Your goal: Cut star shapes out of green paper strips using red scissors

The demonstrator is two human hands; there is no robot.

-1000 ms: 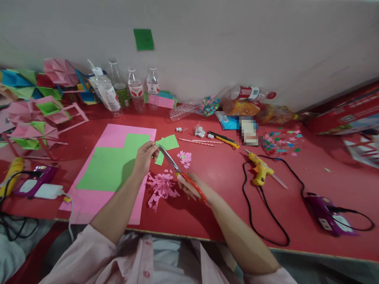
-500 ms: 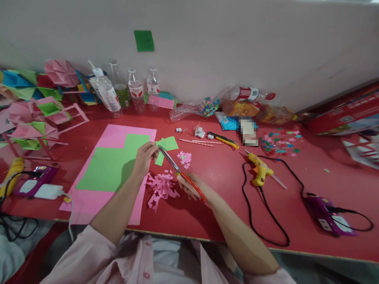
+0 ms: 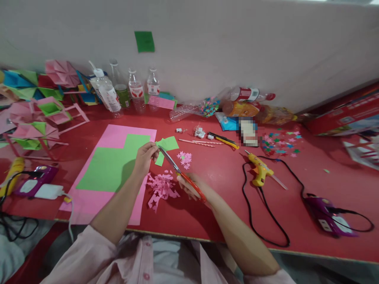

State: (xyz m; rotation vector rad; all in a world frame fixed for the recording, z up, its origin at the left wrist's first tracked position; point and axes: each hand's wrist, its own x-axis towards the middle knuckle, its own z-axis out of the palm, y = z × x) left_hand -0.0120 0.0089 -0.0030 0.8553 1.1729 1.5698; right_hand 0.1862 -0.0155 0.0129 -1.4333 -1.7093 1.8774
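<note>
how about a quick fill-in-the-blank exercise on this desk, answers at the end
The right hand holds a pair of ____.
The large green sheet lies on a larger ____ sheet.
The glue gun has a ____ body.

Missing words: scissors; pink; yellow.

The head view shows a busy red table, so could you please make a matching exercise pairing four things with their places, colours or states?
Things
1. Scissors
2. Glue gun
3. Square green sheet
4. Cluster of small stars near the blades

Places, colours or states
A. On the wall
B. Mostly pink
C. Held by the right hand
D. Yellow, with a black cord

Right pairs: 1-C, 2-D, 3-A, 4-B
</note>
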